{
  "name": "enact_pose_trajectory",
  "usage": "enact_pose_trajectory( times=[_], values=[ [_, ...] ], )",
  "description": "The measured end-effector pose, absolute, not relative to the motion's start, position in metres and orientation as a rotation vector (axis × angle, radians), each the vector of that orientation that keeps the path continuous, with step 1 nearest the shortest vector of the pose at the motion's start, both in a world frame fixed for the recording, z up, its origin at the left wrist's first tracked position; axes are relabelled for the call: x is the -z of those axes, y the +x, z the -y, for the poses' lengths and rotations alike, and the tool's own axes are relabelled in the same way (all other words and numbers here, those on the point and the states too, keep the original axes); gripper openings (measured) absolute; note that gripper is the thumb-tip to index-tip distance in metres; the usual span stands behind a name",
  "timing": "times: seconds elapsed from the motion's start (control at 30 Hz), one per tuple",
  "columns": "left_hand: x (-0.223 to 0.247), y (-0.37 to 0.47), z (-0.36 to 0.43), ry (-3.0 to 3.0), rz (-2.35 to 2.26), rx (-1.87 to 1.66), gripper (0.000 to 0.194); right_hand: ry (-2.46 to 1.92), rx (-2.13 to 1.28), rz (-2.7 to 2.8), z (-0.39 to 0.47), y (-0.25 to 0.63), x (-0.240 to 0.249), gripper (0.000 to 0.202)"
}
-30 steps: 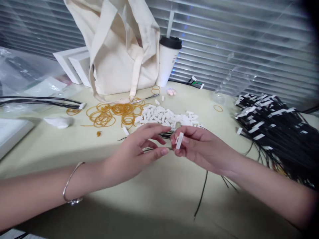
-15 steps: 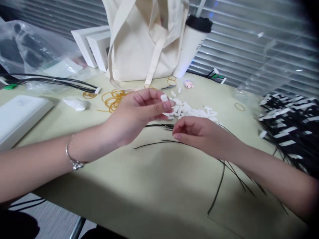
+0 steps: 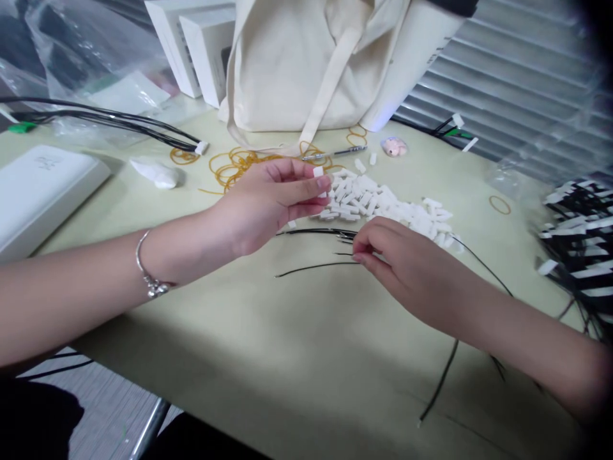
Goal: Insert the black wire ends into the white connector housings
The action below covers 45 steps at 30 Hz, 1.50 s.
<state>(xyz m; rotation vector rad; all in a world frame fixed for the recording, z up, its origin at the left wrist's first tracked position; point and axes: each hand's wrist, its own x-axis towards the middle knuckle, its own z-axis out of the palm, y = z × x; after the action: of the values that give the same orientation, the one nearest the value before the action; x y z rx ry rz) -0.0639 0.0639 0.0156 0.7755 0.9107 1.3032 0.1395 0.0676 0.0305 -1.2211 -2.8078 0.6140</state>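
My left hand pinches a small white plastic connector housing between thumb and fingers, raised over the table. To its right, my right hand is closed at the fingertips on a thin black wire, whose tip sticks out to the left. More black wires lie under and beside that hand, some trailing out behind the forearm. Just beyond both hands spreads a pile of white connector housings. Yellow rubber bands lie behind my left hand, with a pen near them.
At the back stand a cream tote bag, a white cup and white boxes. A white box-like device sits left, near bundled black cables. Many black cables with white ends are heaped at right.
The view has shifted, so the table's things appear lower left or right of before. My right fingers have closed on a wire tip; my left hand still holds the white housing.
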Motion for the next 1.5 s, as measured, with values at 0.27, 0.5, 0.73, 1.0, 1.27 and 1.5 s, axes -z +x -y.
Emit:
enact_pose_trajectory(
  times=[0.27, 0.5, 0.73, 1.0, 1.27, 1.5],
  values=[
    [-0.015, -0.072, -0.065, 0.851, -0.904, -1.303, 0.01, -0.76, -0.442, 3.041, -0.055, 0.1, -0.019, 0.016],
    [-0.012, -0.07, -0.066, 0.798, -0.929, -1.242, 0.013, -0.821, -0.602, 3.01, -0.058, 0.087, -0.008, 0.013],
    [-0.007, -0.071, -0.065, 0.803, -0.931, -1.189, 0.01, -0.969, -0.615, 2.75, -0.05, 0.107, -0.015, 0.012],
    [-0.006, -0.058, -0.044, 0.934, -0.798, -0.909, 0.017, -1.198, -0.601, 2.389, -0.051, 0.145, -0.05, 0.02],
    [-0.007, -0.051, -0.037, 0.886, -0.877, -0.846, 0.013, -1.239, -0.65, 2.486, -0.052, 0.149, -0.057, 0.021],
    [-0.006, -0.052, -0.036, 0.873, -0.842, -0.784, 0.012, -1.218, -0.643, 2.465, -0.054, 0.15, -0.054, 0.014]
  ],
)
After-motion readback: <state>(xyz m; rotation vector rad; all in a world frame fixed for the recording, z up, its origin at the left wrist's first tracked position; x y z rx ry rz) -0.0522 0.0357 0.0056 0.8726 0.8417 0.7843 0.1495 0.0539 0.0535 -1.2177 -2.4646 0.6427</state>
